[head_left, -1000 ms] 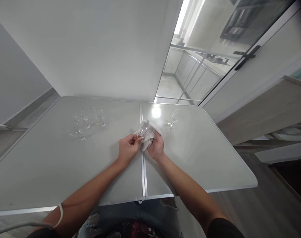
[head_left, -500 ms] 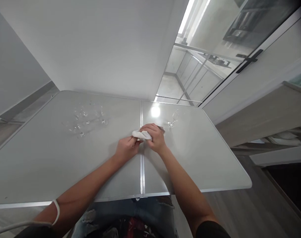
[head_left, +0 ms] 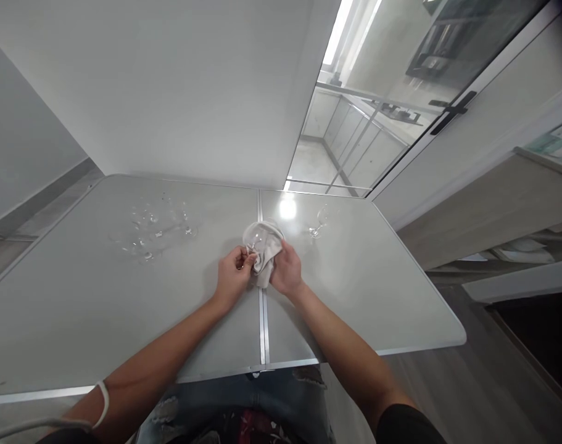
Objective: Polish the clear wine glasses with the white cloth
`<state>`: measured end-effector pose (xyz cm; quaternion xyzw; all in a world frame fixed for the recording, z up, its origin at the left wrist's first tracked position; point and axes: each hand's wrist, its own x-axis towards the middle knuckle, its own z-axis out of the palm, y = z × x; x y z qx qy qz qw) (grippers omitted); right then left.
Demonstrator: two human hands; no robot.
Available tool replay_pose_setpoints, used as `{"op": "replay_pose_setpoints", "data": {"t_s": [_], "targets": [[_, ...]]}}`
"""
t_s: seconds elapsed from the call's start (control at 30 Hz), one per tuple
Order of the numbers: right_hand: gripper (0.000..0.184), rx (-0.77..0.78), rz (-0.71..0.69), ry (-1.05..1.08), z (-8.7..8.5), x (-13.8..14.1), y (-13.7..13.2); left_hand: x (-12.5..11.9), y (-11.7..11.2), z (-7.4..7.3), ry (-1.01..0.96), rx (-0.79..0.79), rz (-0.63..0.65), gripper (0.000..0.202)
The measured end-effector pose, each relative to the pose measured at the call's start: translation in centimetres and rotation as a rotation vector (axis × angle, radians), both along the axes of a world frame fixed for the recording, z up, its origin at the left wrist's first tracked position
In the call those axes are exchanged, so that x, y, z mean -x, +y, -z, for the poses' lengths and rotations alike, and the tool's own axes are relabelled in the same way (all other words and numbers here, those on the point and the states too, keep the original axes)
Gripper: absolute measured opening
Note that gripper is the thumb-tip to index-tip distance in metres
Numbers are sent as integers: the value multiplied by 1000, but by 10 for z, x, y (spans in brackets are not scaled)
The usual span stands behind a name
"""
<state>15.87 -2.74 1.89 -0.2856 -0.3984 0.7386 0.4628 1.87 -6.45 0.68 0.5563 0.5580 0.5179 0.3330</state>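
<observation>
Over the table's middle seam, my left hand is closed, thumb and finger pinching a clear stemmed glass whose rounded bowl shows against a white cloth. Its stem is mostly hidden by my fingers. My right hand is closed on the cloth at its right side, thumb up, with the cloth draped around and behind the bowl. A loose end of the cloth hangs down between my hands.
Several clear stemmed glasses stand grouped on the left half of the grey table. One more glass is on the right half. A white wall rises behind the table, a glass door stands beyond, and wooden shelving is at right.
My right hand has turned from lying over the bunched cloth to holding it from the right. The cloth has opened out, and the glass bowl now shows. The view has shifted slightly.
</observation>
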Motion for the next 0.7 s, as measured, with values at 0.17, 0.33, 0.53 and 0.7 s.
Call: {"op": "replay_pose_setpoints", "data": {"t_s": [0.17, 0.33, 0.53, 0.7], "targets": [[38, -173, -29, -127, 11, 11, -9, 2, 8, 13, -83, -15, -36, 34], [22, -528, 28, -451, 16, 16, -11, -3, 6, 28, -145, -26, -11, 68], [21, -513, 211, -595, 13, 20, -15, -4, 8, 28, -465, -71, 77, 68], [38, -232, 72, -356, 11, 19, -12, -3, 14, 14, -795, 62, 215, 65]]}}
